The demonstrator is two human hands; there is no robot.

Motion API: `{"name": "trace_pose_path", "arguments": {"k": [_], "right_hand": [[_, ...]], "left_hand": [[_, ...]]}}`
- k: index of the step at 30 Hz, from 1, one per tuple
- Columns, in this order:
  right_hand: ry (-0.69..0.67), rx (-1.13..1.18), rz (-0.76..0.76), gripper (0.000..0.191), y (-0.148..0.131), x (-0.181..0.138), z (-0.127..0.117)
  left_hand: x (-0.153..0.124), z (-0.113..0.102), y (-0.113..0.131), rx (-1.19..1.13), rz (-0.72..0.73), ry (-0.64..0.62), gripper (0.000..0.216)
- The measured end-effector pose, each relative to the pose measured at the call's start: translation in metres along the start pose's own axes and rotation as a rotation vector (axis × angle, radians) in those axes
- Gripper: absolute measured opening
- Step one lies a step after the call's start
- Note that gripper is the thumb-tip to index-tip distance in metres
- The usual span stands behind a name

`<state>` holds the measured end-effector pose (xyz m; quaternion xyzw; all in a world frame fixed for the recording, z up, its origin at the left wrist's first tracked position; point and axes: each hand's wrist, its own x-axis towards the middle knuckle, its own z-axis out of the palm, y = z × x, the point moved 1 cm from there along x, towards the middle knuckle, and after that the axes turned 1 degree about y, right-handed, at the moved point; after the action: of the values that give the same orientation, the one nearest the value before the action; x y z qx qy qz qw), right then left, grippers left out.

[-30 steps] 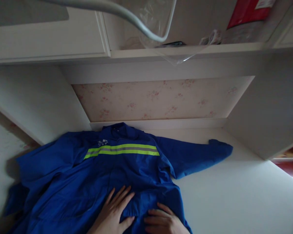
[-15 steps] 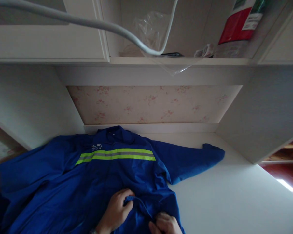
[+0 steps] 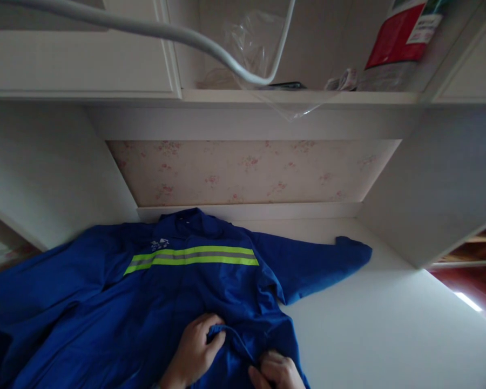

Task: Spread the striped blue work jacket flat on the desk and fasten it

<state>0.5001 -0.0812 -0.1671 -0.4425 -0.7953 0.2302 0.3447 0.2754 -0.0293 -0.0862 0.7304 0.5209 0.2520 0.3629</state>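
Observation:
A blue work jacket (image 3: 154,302) with a yellow-and-grey reflective stripe (image 3: 192,256) lies spread on a white desk (image 3: 389,324), collar toward the back wall. One sleeve (image 3: 319,258) stretches out to the right. My left hand (image 3: 194,351) is closed, pinching a fold of the jacket's front edge near the bottom of the view. My right hand (image 3: 275,371) is also closed on the same fabric edge, a little lower and to the right, partly cut off by the frame.
A flowered wall panel (image 3: 251,170) backs the desk, with white cabinet sides left and right. A shelf (image 3: 299,96) above holds a clear plastic bag (image 3: 251,48), a red package (image 3: 400,35) and small items. A grey cable (image 3: 154,32) loops overhead.
One second ago both hands lay flat and open on the jacket. They have since closed on a fold of the fabric and lifted it slightly. The view shifted a little.

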Motion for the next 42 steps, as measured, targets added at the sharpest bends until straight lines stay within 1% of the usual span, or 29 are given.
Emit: {"name": "trace_pose_path", "arguments": {"k": [7, 13, 17, 23, 26, 33, 42], "right_hand": [[-0.032, -0.007, 0.0, 0.05, 0.0012, -0.0007, -0.0005], [-0.053, 0.008, 0.033, 0.05, -0.0016, -0.0006, -0.0015], [-0.039, 0.01, 0.02, 0.05, -0.0047, 0.0011, -0.0044], [0.005, -0.011, -0.057, 0.049, -0.0078, 0.0051, -0.0066], [0.018, -0.02, -0.071, 0.049, -0.0075, 0.0057, -0.0068], [0.02, -0.021, -0.06, 0.05, -0.0048, 0.005, -0.005], [0.024, -0.004, -0.058, 0.05, -0.0079, 0.0066, -0.0066]], "left_hand": [[0.0011, 0.0003, -0.0011, 0.008, -0.007, 0.004, 0.018], [0.0013, 0.0008, -0.0019, -0.003, -0.005, 0.009, 0.017], [0.0012, 0.0005, -0.0012, -0.016, -0.009, 0.005, 0.018], [-0.0008, 0.0017, -0.003, -0.012, -0.021, 0.0, 0.019], [-0.0007, 0.002, -0.0035, -0.015, -0.023, 0.003, 0.019], [0.0008, 0.0023, -0.0051, -0.001, -0.019, 0.009, 0.019], [0.0012, 0.0026, -0.0051, -0.002, -0.017, 0.001, 0.019]]}}
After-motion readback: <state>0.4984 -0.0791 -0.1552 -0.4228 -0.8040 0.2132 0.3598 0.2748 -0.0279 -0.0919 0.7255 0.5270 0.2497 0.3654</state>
